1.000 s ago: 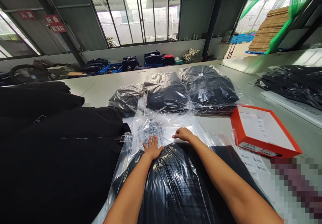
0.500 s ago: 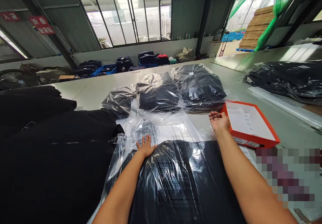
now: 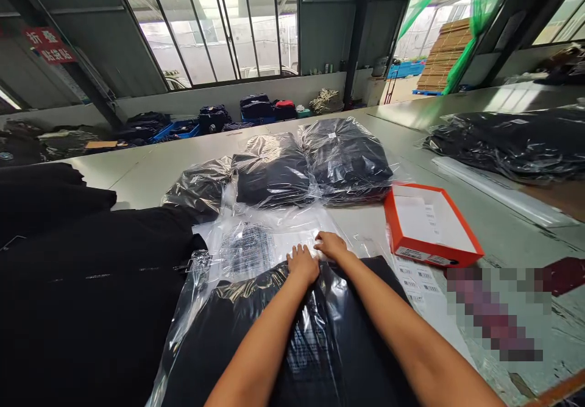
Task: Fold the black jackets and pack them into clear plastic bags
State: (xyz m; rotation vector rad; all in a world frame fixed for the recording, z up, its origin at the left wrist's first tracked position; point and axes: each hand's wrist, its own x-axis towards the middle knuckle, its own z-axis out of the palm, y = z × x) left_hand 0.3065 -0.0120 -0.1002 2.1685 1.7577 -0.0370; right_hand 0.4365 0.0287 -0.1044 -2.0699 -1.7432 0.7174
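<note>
A black folded garment [image 3: 196,346] lies in a clear plastic bag [image 3: 171,340] in front of me, with blurred dark print on the film. My left hand [image 3: 304,265] rests on the bag near the garment's top edge, fingers spread a little and palm down. Close beside it on the right, my right hand [image 3: 333,246] has its fingers bent in on the film at the bag's upper end; the fingertips are partly hidden. Under the film beyond both hands lie more clear bags with printed text [image 3: 247,251].
Bagged black garments [image 3: 274,172] sit just beyond. Loose black clothing [image 3: 91,322] is piled at left. At right stand an orange-red box [image 3: 436,254] holding white labels, a barcode sticker sheet [image 3: 418,282], and more bagged garments [image 3: 516,139] farther off.
My right hand has moved left from beside the orange-red box to the bag's middle. My left hand has slid right to meet it. The view has turned slightly right.
</note>
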